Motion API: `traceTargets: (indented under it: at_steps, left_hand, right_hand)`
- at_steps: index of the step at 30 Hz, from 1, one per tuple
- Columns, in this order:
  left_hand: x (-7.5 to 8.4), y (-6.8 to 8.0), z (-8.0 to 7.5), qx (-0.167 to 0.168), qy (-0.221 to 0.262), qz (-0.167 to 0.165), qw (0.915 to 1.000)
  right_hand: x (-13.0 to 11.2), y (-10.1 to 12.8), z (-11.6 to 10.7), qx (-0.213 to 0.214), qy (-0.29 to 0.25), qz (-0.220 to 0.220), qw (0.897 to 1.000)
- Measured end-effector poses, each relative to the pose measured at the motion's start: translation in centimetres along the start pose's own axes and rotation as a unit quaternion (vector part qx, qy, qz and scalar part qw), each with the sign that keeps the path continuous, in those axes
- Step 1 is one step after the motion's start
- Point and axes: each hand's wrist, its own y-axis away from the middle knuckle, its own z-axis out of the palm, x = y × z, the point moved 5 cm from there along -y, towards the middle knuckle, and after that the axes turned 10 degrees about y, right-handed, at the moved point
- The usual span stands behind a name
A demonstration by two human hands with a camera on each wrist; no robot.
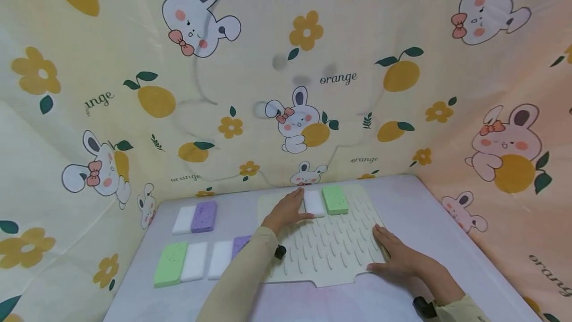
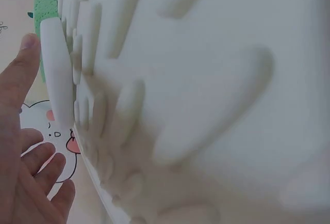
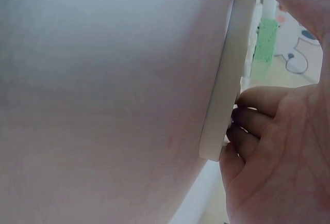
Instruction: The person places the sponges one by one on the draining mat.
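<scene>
So from my end: the left hand (image 1: 286, 211) lies flat with fingers straight on the far part of the ridged cream mat (image 1: 332, 250), fingertips right up against the white sponge (image 1: 314, 202). That sponge sits just to the hand's right, long axis running away from the person, with a green sponge (image 1: 335, 199) touching its other side. The left hand's clearly the nearer one. The right hand (image 1: 395, 257) rests open on the mat's near right corner, gripping nothing.

Count: three green-or-purple pairs aside, I see four white sponges, two green, two purple, one mat, all on the table (image 1: 429, 217).
</scene>
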Motion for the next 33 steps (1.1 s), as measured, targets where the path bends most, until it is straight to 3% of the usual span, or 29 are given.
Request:
traceTargets:
  at_steps: [5,18,28,33]
  left_hand:
    - [-0.3,0.7,-1.0,-0.002,-0.019,0.003,0.9998]
    - [-0.7,3.8,-4.4,0.005,0.004,-0.011,0.9999]
    - [-1.7,6.4,-6.5,0.042,0.03,0.024,0.9983]
    - [-2.6,7.5,-7.4,0.048,0.028,0.023,0.9982]
  right_hand:
    - [-0.1,0.0,0.0,0.01,-0.002,-0.014,1.0]
    - [0.2,-0.3,0.2,0.011,0.004,-0.012,1.0]
    - [0.3,-0.2,0.4,0.008,0.006,-0.019,1.0]
    - [0.3,-0.3,0.5,0.011,0.004,-0.023,1.0]
